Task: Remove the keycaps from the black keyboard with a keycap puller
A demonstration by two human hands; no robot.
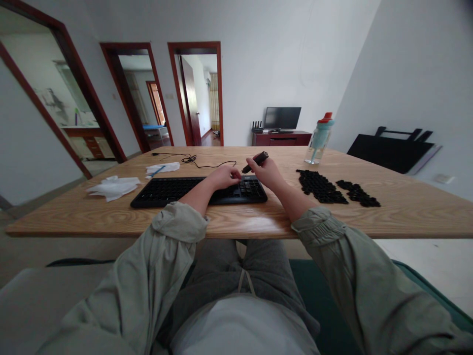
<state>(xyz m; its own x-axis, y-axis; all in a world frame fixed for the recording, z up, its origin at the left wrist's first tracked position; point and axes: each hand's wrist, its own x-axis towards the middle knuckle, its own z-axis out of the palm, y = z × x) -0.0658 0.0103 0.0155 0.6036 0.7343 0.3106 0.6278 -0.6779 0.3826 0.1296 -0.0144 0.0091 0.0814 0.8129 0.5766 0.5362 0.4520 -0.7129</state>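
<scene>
A black keyboard [173,190] lies on the wooden table [236,217] in front of me, its cable running off to the back. My left hand [223,176] rests on the keyboard's right part with its fingers curled down onto the keys. My right hand [266,172] hovers just over the keyboard's right end, closed around a dark pen-like tool [255,161] that points down and left toward the keys. Two patches of loose black keycaps [320,186] lie on the table to the right of my right hand.
White tissues [114,187] and a white cloth with a blue stick [161,169] lie left of the keyboard. A water bottle with a red cap [318,139] stands at the back right. A black folded frame [391,150] leans by the right wall.
</scene>
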